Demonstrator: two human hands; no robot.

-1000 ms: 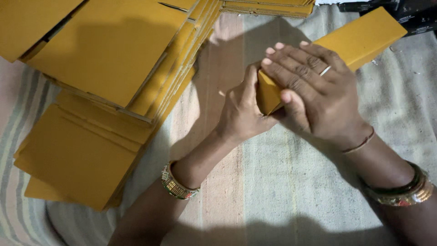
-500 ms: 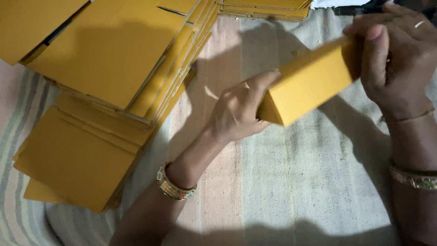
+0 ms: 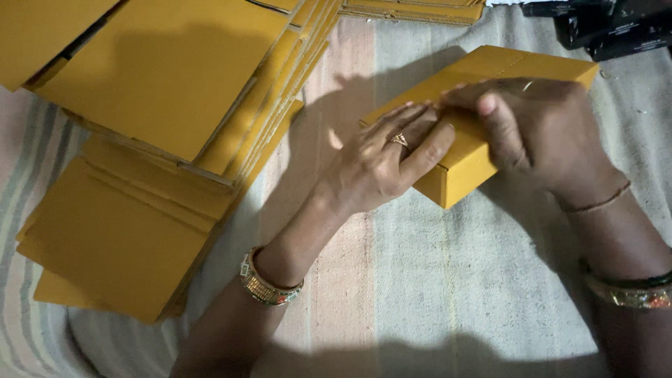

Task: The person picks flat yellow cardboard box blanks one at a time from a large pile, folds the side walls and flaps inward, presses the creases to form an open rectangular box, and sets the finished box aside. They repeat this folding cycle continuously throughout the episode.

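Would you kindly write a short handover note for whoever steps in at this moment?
Left hand: flat on the near end of the yellow box, fingers spread.
Right hand: pressing down on the box top, thumb over its near side.
Box: folded into shape, lying on the striped cloth.
Flat yellow blanks: stacked to the left.
Done: the box is formed.
Left: I cannot tell whether its ends are closed; the stack is unfolded.

Box [image 3: 483, 105] lies on the cloth [image 3: 434, 280] at centre-right, both hands on top: left hand [image 3: 381, 164] at its 8 o'clock end, right hand [image 3: 542, 133] at 4 o'clock. Stack of flat cartons [image 3: 161, 91] at 10 o'clock, more flat cartons [image 3: 119, 238] at 8 o'clock.
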